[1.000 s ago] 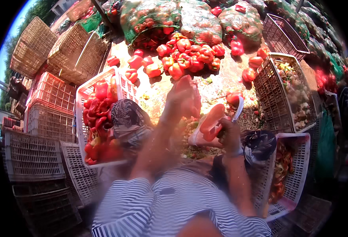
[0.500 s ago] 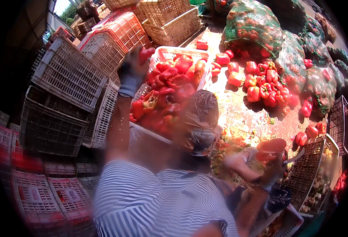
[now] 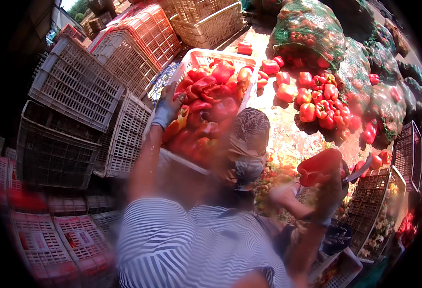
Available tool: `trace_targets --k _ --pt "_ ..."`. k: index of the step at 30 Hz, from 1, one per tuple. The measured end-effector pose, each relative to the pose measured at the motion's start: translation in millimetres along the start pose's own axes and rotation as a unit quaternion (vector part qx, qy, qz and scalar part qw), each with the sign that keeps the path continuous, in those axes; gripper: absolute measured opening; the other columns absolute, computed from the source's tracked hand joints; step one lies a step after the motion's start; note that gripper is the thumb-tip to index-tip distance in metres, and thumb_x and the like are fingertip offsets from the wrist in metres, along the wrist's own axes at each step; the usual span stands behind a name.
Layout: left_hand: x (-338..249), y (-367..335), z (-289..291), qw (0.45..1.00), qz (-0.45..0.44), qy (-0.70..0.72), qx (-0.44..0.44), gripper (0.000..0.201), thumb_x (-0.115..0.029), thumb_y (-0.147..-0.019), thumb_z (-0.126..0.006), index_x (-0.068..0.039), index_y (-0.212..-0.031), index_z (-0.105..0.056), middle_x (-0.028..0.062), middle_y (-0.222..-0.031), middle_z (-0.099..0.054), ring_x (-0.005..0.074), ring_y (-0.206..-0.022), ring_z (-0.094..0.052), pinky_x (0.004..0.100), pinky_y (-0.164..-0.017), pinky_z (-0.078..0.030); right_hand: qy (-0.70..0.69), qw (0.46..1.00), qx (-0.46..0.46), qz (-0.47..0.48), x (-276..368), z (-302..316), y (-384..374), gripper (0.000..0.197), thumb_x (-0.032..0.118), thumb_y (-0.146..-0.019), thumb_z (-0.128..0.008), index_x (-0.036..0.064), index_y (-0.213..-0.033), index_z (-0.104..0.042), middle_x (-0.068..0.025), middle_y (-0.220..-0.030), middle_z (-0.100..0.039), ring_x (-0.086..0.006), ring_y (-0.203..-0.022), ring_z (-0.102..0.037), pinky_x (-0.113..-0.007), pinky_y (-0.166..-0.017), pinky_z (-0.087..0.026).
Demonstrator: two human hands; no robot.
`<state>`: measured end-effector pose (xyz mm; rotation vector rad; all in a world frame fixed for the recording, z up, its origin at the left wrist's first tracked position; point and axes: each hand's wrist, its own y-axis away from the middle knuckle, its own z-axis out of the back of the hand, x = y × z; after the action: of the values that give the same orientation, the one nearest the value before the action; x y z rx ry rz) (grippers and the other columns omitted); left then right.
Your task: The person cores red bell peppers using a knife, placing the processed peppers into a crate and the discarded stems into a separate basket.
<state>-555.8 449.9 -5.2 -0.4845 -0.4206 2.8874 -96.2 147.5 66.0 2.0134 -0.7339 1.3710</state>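
My left hand, in a grey glove, is at the left rim of a white crate. Its fingers reach over the heaped red bell pepper pieces and seem to hold none. On the right, my right hand is closed round a knife, whose curved blade points to the upper right. A large red bell pepper is at that same hand, apparently held with the knife; the exact grip is shaded. Patterned dark cloth overlaps the crate's near right side.
Stacked plastic crates stand on the left, with more red-tinged crates below. Whole red peppers lie on the sunlit ground beside full green net sacks. A tilted crate with scraps stands at the right.
My left hand has come down toward the crate and let go of the red pepper piece it held. The pepper at my right hand has moved slightly up and left.
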Motion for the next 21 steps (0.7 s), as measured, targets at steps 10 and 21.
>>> trace_targets --k 10,21 --pt "-209 130 85 0.514 0.001 0.805 0.296 0.078 -0.054 -0.090 -0.061 -0.004 -0.145 -0.036 0.0126 -0.139 -0.050 0.0277 -0.118 -0.058 0.0441 -0.099 -0.049 0.096 0.918 0.378 -0.069 15 -167 51 0.046 0.016 -0.086 -0.069 -0.0012 -0.125 -0.055 -0.0074 -0.087 -0.068 -0.0121 -0.076 -0.065 -0.026 -0.066 -0.053" --pt "-143 16 87 0.827 0.050 0.557 -0.063 0.052 -0.011 -0.092 -0.061 -0.001 -0.139 -0.043 0.0096 -0.127 -0.056 0.0221 -0.118 -0.056 0.0336 -0.097 -0.048 0.031 0.967 0.241 -0.077 30 -112 17 0.043 0.010 -0.088 -0.066 0.0004 -0.128 -0.054 -0.0111 -0.107 -0.066 -0.0078 -0.071 -0.060 -0.020 -0.056 -0.048"
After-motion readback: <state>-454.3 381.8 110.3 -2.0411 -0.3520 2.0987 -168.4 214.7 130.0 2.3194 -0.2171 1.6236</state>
